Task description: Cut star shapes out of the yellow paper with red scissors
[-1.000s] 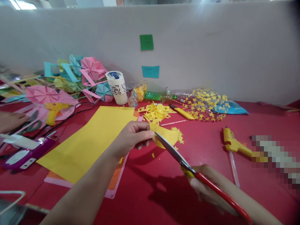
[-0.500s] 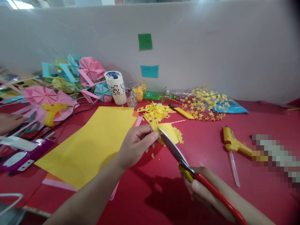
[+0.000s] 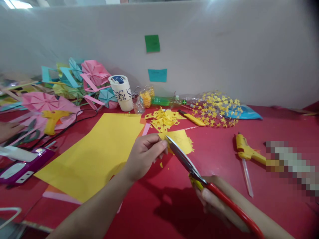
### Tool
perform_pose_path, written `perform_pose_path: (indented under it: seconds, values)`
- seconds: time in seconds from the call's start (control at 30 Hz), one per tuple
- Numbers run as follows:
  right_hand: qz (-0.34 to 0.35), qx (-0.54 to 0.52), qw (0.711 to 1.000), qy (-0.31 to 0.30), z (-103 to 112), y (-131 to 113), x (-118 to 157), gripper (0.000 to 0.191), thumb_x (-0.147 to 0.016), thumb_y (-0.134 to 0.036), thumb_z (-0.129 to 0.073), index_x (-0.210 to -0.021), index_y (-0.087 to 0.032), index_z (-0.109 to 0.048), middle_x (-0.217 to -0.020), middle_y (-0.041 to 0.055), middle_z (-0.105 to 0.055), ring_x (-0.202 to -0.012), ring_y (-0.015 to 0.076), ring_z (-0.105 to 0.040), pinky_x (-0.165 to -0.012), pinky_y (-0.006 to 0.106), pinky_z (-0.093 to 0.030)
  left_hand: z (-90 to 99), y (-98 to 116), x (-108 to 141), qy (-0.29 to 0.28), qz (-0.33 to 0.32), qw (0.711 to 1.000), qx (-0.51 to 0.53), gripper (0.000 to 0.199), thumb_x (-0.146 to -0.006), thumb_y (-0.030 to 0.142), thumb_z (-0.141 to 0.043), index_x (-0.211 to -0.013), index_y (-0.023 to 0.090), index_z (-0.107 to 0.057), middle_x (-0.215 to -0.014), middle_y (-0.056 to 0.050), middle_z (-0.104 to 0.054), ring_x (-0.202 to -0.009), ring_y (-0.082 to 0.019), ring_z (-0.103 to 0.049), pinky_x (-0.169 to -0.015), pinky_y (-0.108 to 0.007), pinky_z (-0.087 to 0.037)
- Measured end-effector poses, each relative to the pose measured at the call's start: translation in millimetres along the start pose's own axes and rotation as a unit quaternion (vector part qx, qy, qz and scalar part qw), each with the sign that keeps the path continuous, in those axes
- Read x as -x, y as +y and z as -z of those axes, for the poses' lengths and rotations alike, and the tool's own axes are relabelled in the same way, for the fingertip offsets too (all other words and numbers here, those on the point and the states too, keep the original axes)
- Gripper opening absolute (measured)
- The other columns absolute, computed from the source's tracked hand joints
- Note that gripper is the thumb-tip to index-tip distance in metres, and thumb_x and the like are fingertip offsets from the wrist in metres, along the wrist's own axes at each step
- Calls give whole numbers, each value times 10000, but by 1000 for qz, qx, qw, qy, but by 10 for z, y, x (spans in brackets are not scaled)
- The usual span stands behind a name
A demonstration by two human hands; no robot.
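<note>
My left hand [image 3: 147,153] pinches a small piece of yellow paper [image 3: 162,136] above the middle of the red table. The tips of the scissors [image 3: 184,159] meet that paper beside my left fingertips. My right hand [image 3: 214,197] is closed around the red handles of the scissors at the lower right. Just behind the blades lies a yellow paper square [image 3: 180,139], with small cut stars [image 3: 191,146] at its right edge. Yellow paper scraps [image 3: 164,119] are heaped farther back. Large yellow sheets [image 3: 99,149] lie left of my left hand.
A white cup [image 3: 122,94], a green bottle [image 3: 161,101] and a yellow cutter [image 3: 194,119] stand or lie toward the wall. Glue guns [image 3: 245,149] are at right and left. Another person's hand [image 3: 10,131] is at the far left, near a purple device [image 3: 27,166].
The whole view has shifted slightly, with table objects appearing a little farther left. Both hands keep nearly the same pose, and the scissor tips remain at the small paper piece.
</note>
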State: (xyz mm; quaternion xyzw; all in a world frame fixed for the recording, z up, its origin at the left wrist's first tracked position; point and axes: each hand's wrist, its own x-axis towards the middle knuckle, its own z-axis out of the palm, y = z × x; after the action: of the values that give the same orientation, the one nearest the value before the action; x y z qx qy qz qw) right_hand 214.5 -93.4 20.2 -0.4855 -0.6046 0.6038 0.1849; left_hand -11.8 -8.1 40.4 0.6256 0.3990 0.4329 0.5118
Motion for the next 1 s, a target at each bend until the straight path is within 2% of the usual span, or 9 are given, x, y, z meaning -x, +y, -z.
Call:
perform_pose_path:
  seconds: [0.23, 0.33, 0.43, 0.63, 0.83, 1.0]
  values:
    - [-6, -21, 1000, -13, 12, 0, -8, 590, -856, -751, -427, -645, -207, -343, -571, -67, -310, -454, 56, -286, -390, 181, -168, 15, -37, -25, -11, 43, 996, 80, 277, -807, 271, -587, -550, 172, -618, -449, 39, -505, -397, -39, -417, -363, -145, -279]
    - [-8, -34, 999, -10, 13, 25, 2, 602, -834, -777, -427, -652, -210, -340, -570, -67, -317, -446, 55, -285, -380, 180, -169, 20, -38, -37, -12, 46, 995, 90, 269, -797, 265, -596, -545, 174, -625, -445, 38, -511, -392, -37, -420, -359, -140, -278]
    - [-19, -29, 999, -1, 0, 48, 2, 605, -818, -792, -433, -663, -213, -348, -573, -66, -333, -436, 55, -299, -371, 177, -182, 20, -47, -40, -12, 45, 995, 92, 267, -799, 263, -597, -549, 175, -630, -446, 38, -519, -391, -34, -427, -357, -135, -282]
    - [8, -41, 999, 11, -56, 65, -30, 618, -814, -797, -424, -673, -195, -425, -540, -53, -395, -419, 59, -312, -386, 190, -227, -45, -59, -36, 4, 37, 996, 78, 260, -830, 279, -579, -600, 172, -639, -468, 42, -535, -396, -29, -436, -370, -131, -306]
    - [-12, -56, 998, 29, -118, 41, 2, 616, -805, -800, -431, -697, -194, -441, -570, -38, -420, -478, 82, -357, -426, 197, -272, -119, -38, -13, 29, 12, 999, 43, 266, -855, 260, -551, -611, 166, -597, -483, 46, -511, -417, -34, -445, -392, -132, -344]
    - [-60, -67, 994, 69, -190, 83, -6, 660, -778, -843, -398, -719, -190, -469, -552, -37, -454, -416, 63, -334, -379, 191, -254, -137, -58, -7, 35, 1, 998, 43, 278, -871, 270, -543, -615, 167, -577, -509, 40, -514, -432, -38, -451, -398, -137, -355]
